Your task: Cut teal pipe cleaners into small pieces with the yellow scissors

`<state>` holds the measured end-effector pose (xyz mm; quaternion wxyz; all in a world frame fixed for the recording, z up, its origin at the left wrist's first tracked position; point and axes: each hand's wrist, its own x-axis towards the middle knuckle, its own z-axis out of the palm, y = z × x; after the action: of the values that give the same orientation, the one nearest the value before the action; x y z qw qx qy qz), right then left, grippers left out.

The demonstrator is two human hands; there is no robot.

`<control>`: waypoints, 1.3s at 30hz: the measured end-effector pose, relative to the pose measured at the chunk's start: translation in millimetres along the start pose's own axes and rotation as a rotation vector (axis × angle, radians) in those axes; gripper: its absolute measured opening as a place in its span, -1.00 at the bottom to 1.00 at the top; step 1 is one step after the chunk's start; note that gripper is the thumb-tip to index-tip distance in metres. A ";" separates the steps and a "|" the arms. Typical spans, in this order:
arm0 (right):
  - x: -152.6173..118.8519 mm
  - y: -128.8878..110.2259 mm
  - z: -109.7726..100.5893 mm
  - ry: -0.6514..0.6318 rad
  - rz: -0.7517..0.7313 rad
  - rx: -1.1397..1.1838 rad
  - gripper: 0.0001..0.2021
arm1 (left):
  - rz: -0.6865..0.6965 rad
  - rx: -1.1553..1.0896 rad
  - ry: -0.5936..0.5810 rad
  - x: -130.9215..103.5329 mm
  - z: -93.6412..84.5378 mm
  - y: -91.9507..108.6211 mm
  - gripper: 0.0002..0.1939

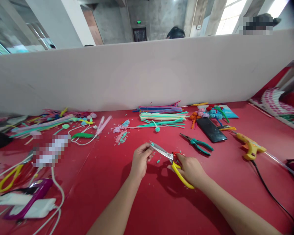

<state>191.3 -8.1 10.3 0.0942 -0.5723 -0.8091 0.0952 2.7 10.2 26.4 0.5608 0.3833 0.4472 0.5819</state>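
My right hand (pixel 189 168) grips a pair of scissors (pixel 163 151) with red and yellow handles, the blades pointing left toward my other hand. My left hand (pixel 140 160) is closed in a pinch at the blade tips, on a small teal piece of pipe cleaner (pixel 152 144) that is mostly hidden by fingers and blades. A short teal snippet (pixel 158 161) lies on the red tabletop between the hands. Beyond them is a heap of pink and teal clippings (pixel 122 137). A small teal ball on a pale stem (pixel 157 129) rests against the pipe cleaners (pixel 163 116).
Green-handled pliers (pixel 198 143), a black phone (pixel 212 129) and a yellow glue gun (pixel 252 146) with a cord lie to the right. On the left are a pink hair-straightener-like tool (pixel 103 125), white cables and a purple object (pixel 31 197). A white partition (pixel 147 75) stands behind.
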 end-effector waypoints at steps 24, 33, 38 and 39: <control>-1.6 -1.4 -1.5 0.006 -0.009 -0.011 -0.61 | 0.010 -0.058 -0.051 0.0 -3.0 -2.7 -0.90; 0.8 0.6 0.3 -0.009 0.069 0.090 -0.62 | -0.040 -0.073 -0.052 0.1 -3.5 -3.0 -0.87; 6.2 -3.7 -0.2 0.036 0.165 0.522 -0.67 | -0.193 -0.013 -0.137 -5.2 3.1 -6.6 -0.80; 7.0 -4.8 -0.7 0.036 0.171 0.641 -0.69 | -0.214 0.008 -0.179 -6.8 5.2 -7.6 -0.80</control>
<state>184.8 -3.1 12.5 0.2754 -0.5809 -0.6851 0.3426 10.5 3.7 21.2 0.6556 0.3861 0.4362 0.4805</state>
